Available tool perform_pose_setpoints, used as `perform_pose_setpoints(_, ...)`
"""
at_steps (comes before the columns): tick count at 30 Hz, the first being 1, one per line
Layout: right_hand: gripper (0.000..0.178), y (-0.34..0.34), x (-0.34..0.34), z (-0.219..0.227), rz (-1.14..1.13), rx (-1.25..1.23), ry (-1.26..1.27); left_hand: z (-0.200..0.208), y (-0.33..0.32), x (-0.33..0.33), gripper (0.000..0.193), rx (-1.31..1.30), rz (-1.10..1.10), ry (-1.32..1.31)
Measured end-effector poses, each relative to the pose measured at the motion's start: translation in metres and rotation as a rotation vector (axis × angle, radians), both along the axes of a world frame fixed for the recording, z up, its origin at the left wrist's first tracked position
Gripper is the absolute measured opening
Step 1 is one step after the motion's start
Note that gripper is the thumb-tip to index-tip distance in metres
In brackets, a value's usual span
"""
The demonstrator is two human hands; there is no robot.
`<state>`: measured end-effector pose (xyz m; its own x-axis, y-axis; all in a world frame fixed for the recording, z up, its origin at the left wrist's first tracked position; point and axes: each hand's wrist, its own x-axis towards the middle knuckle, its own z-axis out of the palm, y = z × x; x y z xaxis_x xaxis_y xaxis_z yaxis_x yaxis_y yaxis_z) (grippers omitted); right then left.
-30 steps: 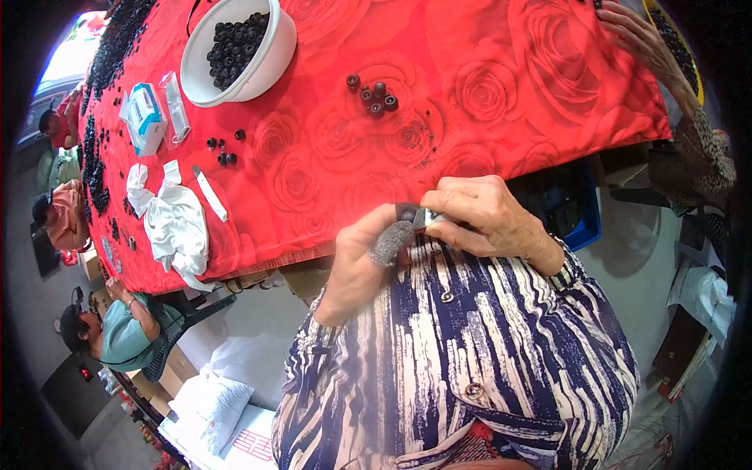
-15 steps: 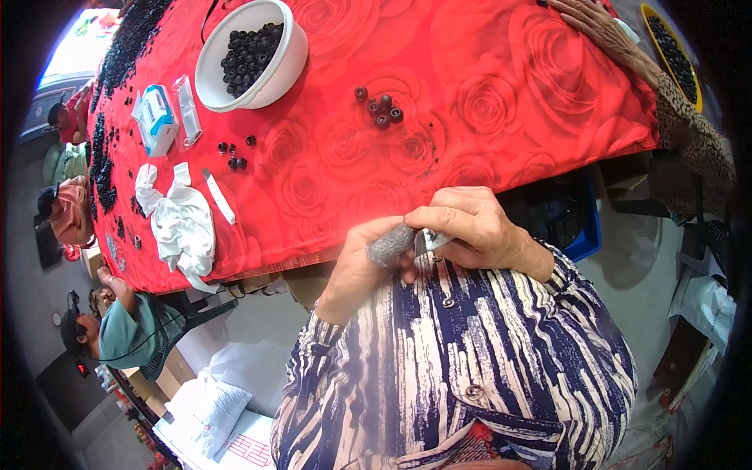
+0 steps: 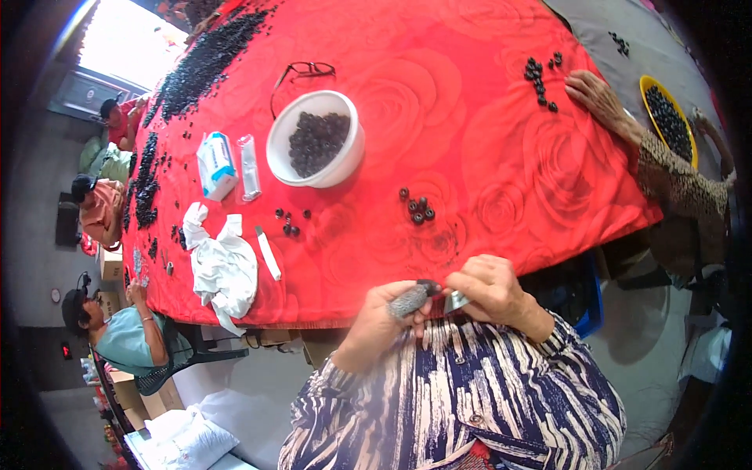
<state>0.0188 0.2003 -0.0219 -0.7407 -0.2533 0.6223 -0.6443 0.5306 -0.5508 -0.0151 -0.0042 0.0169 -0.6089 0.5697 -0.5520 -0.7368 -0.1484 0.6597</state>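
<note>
At the near table edge, my left hand (image 3: 376, 319) is closed on a small black part (image 3: 429, 287), a round piece like those on the table. A grey knitted cover (image 3: 409, 301) wraps one of its fingers. Just to the right, my right hand (image 3: 495, 290) pinches a small flat metal blade (image 3: 457, 300), its tip close to the black part. Beyond my hands lies a small group of black round parts (image 3: 417, 210) on the red rose-patterned cloth (image 3: 368, 235).
A white bowl (image 3: 354, 153) holds many black parts. Left of it are a blue-white box (image 3: 216, 166), a clear packet (image 3: 249, 168), a white cloth (image 3: 225, 270) and a white-handled knife (image 3: 268, 254). Glasses (image 3: 312, 69) lie behind. Another person's hand (image 3: 597, 98) rests at right, near a yellow bowl (image 3: 691, 145).
The view has tilted up, showing more of the table. My hands have parted slightly, and the black part now shows at the grey-covered finger.
</note>
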Motion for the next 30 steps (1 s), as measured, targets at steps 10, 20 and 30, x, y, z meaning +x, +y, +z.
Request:
perform_pose_setpoints(10,0.026,0.031,-0.016,-0.010,-0.288,-0.117,-0.178,0.048,-0.049,-0.190,0.018,-0.520,0.359,0.940)
perform_pose_setpoints(20,0.019,0.032,-0.021,-0.013,-0.287,-0.087,-0.100,-0.003,0.001,-0.115,0.017,-0.578,0.033,1.282)
perform_pose_setpoints(30,0.021,0.031,-0.019,-0.013,-0.301,-0.034,-0.084,-0.045,0.037,-0.096,0.020,-0.720,-0.164,1.519)
